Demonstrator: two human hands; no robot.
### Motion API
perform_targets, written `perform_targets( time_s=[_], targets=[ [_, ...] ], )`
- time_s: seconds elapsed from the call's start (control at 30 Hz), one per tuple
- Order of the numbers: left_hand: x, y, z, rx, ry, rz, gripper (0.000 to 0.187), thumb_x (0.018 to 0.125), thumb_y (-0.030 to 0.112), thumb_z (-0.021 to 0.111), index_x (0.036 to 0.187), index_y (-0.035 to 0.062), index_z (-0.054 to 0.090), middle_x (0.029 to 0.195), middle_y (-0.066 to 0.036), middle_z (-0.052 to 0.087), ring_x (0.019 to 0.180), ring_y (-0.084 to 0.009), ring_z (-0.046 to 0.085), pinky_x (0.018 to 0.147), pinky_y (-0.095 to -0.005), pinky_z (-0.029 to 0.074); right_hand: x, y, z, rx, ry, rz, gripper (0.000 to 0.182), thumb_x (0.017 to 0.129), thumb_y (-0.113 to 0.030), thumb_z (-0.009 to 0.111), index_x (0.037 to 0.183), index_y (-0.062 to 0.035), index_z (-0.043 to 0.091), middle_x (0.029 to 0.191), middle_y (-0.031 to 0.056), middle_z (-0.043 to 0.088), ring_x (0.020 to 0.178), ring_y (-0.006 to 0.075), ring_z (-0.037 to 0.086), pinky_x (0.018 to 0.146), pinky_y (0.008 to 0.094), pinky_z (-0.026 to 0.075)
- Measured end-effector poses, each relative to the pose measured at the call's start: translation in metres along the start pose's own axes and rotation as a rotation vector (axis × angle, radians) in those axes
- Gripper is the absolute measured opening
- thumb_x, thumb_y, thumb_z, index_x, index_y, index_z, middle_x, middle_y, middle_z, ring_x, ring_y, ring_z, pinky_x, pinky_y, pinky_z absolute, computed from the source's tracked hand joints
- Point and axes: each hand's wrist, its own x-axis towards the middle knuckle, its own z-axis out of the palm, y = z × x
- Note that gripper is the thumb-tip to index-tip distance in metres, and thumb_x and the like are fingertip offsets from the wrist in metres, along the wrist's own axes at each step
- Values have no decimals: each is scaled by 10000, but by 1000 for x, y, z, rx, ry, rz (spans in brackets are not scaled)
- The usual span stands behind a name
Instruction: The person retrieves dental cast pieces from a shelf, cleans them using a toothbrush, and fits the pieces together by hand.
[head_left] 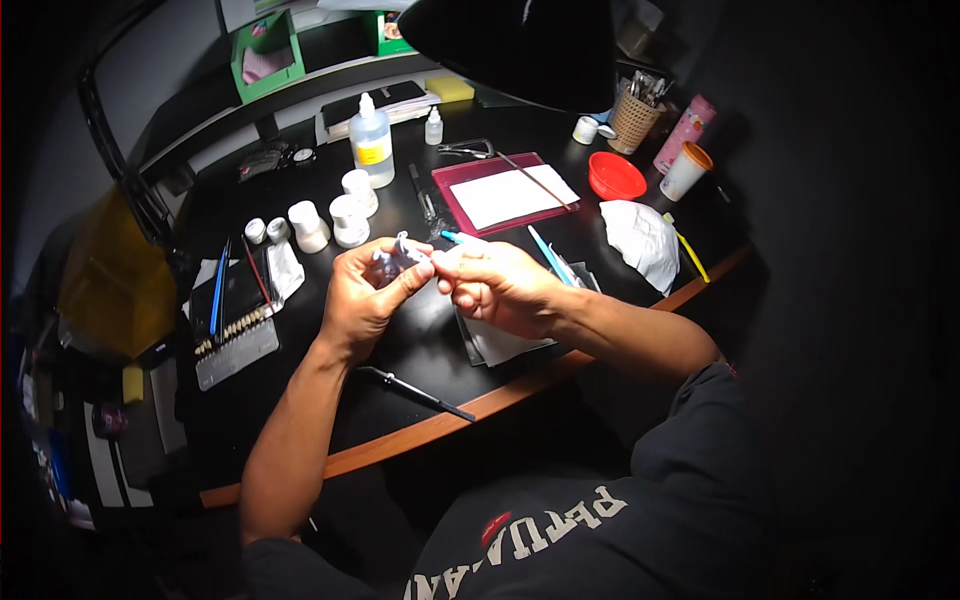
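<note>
My left hand is raised over the desk, with thumb and fingers closed around a small, lumpy grey-blue piece. Close against it, my right hand has its thumb and fingertips pinched together at the piece's right side. I cannot tell what that pinch holds. A blue-tipped, pen-like tool shows just behind the right hand's knuckles, partly hidden. Below both hands, black tweezers lie near the desk's front edge.
White jars and a clear bottle stand behind my left hand. Brushes and a tooth-shade strip lie left. Behind are a maroon tray, red bowl and crumpled white sheet; a black lamp hangs above.
</note>
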Motion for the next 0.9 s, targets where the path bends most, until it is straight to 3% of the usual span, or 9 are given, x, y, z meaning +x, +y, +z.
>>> perform_targets(
  time_s=[0.13,0.17,0.2,0.3,0.4,0.6,0.67,0.77,0.9],
  targets=[
    [-1,11,3,-3,47,-75,167,964,129,751,1062,-4,725,861,1,684,643,-24,538,548,-181,419,-9,-16,-11,-246,-126,58,291,952,-259,782,1091,-13,714,940,42,696,711,52,577,634,184,456],
    [0,6,-1,-4,39,-65,182,969,150,749,1063,-1,716,829,10,662,573,-6,445,467,-186,326,-12,-26,-21,-413,-98,12,326,943,-226,787,1165,1,716,947,66,709,768,61,623,668,200,472],
    [1,7,-2,-8,39,-68,178,967,134,746,1075,-2,709,819,16,645,577,-7,453,481,-184,341,-17,-39,-26,-533,-51,-98,311,906,-242,826,1086,-1,747,954,59,713,750,65,599,641,204,474],
    [2,14,-1,33,95,-107,205,966,131,715,1116,-3,676,799,47,581,538,-14,397,489,-194,302,-21,-92,-85,-804,188,-468,191,906,-165,799,1033,-27,761,916,44,736,793,99,673,684,254,539],
    [3,11,-13,5,97,-145,241,953,113,681,1151,-22,666,909,-36,706,535,-17,393,491,-195,298,-31,-169,-155,-919,530,-673,130,907,-103,747,1002,-14,753,899,50,743,747,91,657,682,248,532],
    [4,8,-21,74,170,-150,281,954,149,652,1156,-46,667,954,-83,726,533,-23,384,494,-185,287,-56,-313,-316,-1211,1016,-704,185,842,-94,696,997,-27,772,854,85,767,761,154,729,708,288,558],
    [5,14,-16,66,199,-170,249,947,114,664,1134,-50,681,906,-62,722,539,-14,411,488,-182,302,-61,-325,-311,-1397,1243,-571,203,800,-126,684,961,-65,791,848,104,774,784,193,748,745,319,571],
    [6,13,-18,171,210,-175,265,953,147,649,1130,-47,680,937,-90,730,535,-18,396,492,-178,289,-47,-338,-340,-1553,1229,-545,228,766,-155,676,950,-95,797,889,137,776,837,256,761,791,359,580],
    [9,6,-29,254,237,-183,288,955,153,647,1156,-52,679,947,-89,735,556,-20,409,503,-182,297,-30,-331,-345,-1665,1114,-769,161,827,-156,699,950,-84,775,867,106,776,817,215,756,755,337,574]
  ],
)
